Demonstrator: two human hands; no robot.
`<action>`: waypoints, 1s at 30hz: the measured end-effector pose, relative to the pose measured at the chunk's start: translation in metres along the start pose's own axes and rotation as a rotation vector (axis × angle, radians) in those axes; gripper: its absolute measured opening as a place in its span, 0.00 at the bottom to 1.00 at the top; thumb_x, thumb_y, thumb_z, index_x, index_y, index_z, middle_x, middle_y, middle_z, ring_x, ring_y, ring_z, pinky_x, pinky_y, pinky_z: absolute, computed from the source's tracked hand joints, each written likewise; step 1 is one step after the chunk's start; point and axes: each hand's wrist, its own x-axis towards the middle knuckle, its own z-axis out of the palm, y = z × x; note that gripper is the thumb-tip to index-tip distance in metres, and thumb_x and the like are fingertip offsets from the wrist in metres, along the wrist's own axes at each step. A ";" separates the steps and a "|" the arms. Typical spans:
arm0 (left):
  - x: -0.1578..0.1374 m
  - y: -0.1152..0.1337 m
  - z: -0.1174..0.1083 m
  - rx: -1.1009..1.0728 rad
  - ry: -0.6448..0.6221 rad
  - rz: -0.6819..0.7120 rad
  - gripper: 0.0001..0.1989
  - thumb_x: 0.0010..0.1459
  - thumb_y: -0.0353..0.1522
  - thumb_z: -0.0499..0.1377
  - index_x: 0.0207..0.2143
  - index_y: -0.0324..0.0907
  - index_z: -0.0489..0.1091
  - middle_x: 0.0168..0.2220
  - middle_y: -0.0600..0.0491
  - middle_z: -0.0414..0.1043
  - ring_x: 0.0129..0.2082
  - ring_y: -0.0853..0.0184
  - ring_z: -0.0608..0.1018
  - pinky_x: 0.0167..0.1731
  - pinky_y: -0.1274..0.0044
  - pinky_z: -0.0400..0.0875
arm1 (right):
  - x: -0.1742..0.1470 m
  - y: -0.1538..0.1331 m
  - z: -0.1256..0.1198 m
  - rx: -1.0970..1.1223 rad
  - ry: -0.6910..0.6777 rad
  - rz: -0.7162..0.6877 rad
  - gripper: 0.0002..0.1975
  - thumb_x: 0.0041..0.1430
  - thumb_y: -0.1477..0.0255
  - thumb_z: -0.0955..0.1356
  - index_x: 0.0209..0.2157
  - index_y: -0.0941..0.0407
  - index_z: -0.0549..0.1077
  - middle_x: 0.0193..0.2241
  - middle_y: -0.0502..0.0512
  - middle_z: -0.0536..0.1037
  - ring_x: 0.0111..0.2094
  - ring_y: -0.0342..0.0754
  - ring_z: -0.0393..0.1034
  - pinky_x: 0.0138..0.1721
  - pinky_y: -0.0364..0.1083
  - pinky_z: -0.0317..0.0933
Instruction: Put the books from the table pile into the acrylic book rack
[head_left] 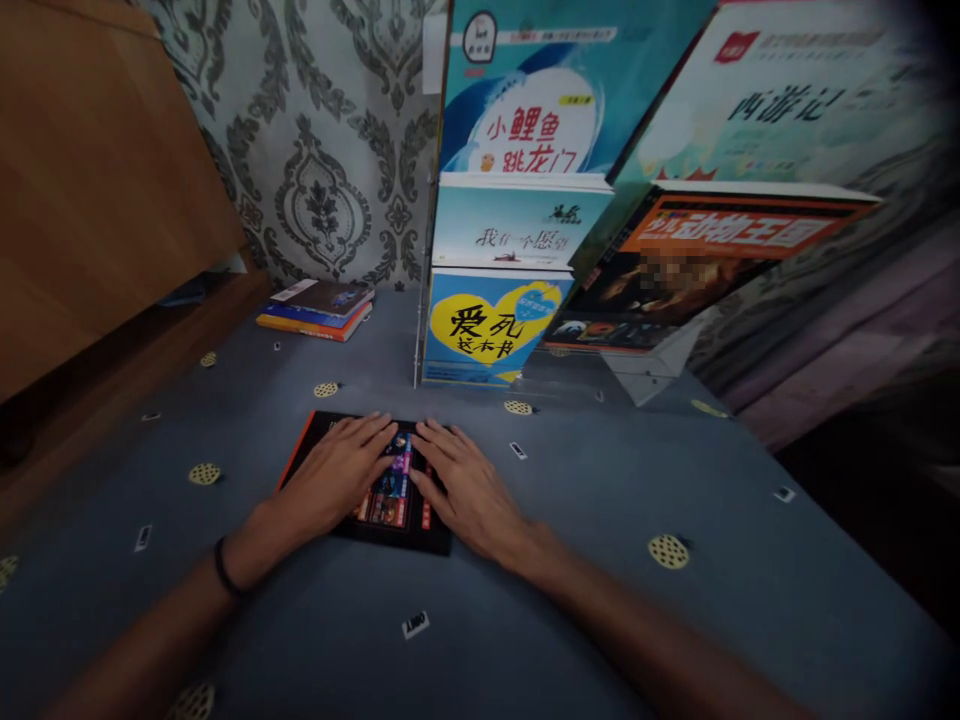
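A dark book (pixel 409 535) with an orange edge and small colourful pictures on its cover lies flat on the blue cloth. My left hand (pixel 330 470) rests flat across its left half, fingers stretched out. Over the right half lies my right hand (pixel 465 490), also flat with its fingers extended. Between the two hands, part of the picture panel shows; the rest of the cover is hidden beneath them. A dark band circles my left wrist.
A clear rack (pixel 645 375) at the back holds upright books, among them a yellow-and-blue book (pixel 480 325) and an orange-and-black animal book (pixel 697 260). A small book stack (pixel 319 308) lies back left. Wooden furniture (pixel 97 190) stands at the left, before patterned wallpaper (pixel 322 190).
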 end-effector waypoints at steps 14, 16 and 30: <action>0.029 0.027 -0.024 0.263 -0.206 0.000 0.31 0.63 0.22 0.51 0.66 0.51 0.60 0.49 0.45 0.73 0.47 0.54 0.77 0.44 0.64 0.74 | -0.012 0.036 -0.007 0.264 0.082 0.018 0.21 0.68 0.75 0.61 0.60 0.52 0.71 0.60 0.59 0.74 0.63 0.53 0.65 0.65 0.62 0.58; 0.034 0.031 -0.026 0.314 -0.219 -0.008 0.31 0.63 0.22 0.51 0.65 0.53 0.61 0.47 0.46 0.72 0.45 0.56 0.77 0.41 0.67 0.74 | -0.012 0.038 -0.007 0.244 0.074 0.025 0.21 0.67 0.77 0.61 0.58 0.53 0.72 0.60 0.58 0.74 0.63 0.51 0.66 0.66 0.62 0.56; 0.032 0.038 -0.017 0.111 -0.198 0.181 0.34 0.59 0.18 0.52 0.65 0.50 0.62 0.59 0.46 0.66 0.55 0.55 0.70 0.53 0.62 0.67 | -0.008 0.048 -0.010 0.467 0.142 0.186 0.23 0.66 0.78 0.59 0.57 0.52 0.73 0.51 0.54 0.81 0.53 0.48 0.75 0.57 0.54 0.66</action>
